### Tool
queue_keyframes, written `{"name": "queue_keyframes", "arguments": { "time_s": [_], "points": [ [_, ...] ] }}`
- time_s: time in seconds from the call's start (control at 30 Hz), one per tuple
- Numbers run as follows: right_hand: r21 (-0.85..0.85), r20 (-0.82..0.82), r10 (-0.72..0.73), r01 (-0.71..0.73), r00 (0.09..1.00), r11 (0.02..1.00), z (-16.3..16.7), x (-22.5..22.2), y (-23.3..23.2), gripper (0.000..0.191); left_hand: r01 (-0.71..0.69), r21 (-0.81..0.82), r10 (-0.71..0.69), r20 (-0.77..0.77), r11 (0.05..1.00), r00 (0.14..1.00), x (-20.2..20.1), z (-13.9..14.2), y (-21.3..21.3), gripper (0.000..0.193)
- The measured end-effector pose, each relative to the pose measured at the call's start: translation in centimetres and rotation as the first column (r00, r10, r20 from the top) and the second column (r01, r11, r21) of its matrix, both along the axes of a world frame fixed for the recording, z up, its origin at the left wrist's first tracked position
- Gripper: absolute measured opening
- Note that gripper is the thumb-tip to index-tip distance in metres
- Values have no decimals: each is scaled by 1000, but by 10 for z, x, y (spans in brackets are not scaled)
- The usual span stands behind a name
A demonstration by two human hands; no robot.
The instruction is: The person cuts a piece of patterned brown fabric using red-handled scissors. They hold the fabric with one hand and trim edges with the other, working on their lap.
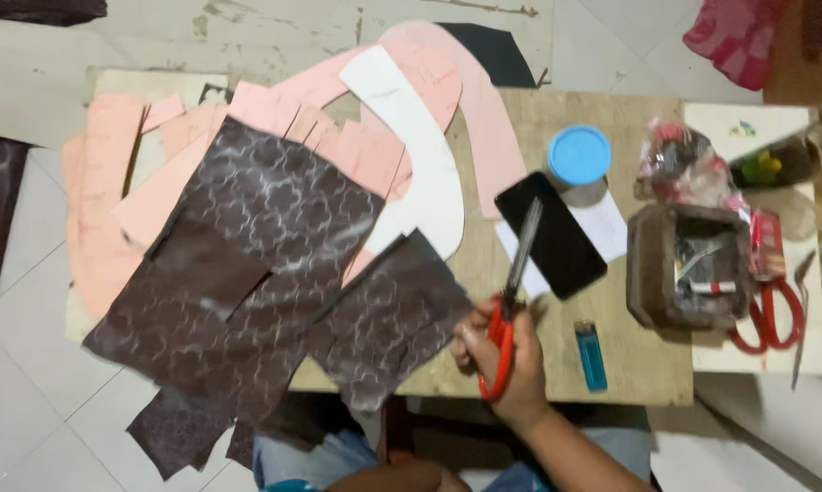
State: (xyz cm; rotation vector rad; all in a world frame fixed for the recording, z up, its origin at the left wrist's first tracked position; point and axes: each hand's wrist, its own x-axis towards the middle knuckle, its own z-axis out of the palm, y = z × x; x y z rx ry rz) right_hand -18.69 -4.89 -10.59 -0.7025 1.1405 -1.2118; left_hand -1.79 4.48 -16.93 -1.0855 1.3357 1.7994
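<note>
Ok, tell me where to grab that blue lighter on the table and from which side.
Pinch the blue lighter across its long flat sides near the middle, fingers coming straight down from above. It lies flat on the wooden table, lengthwise toward the near edge, with bare wood around it. The right hand already holds the red-handled scissors.

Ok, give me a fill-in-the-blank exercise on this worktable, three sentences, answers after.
1. The right hand holds scissors with ____ handles.
2. The round lid beyond the black phone is ____ in colour.
3. The blue lighter lies to the ____ of the right hand in the picture, on the wooden table.

Missing words: red; blue; right
</note>
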Motion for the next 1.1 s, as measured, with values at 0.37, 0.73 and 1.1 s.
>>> {"name": "queue_keyframes", "arguments": {
  "time_s": [0.37,0.73,1.1],
  "points": [
    [235,-52,168,-152,984,960,40,-7,-15,34,-59,-44,57,-56,997,997,-24,70,-95,42],
    [-38,-80,187,-191,979,981,27,-9,13,31,-286,-246,229,-235,926,944,-46,86,-121,46],
    [-155,-392,152,-228,907,961,59,17,14,34,-130,-507,-51,-328,852,943,76,178,-46,43]
  ]
}}
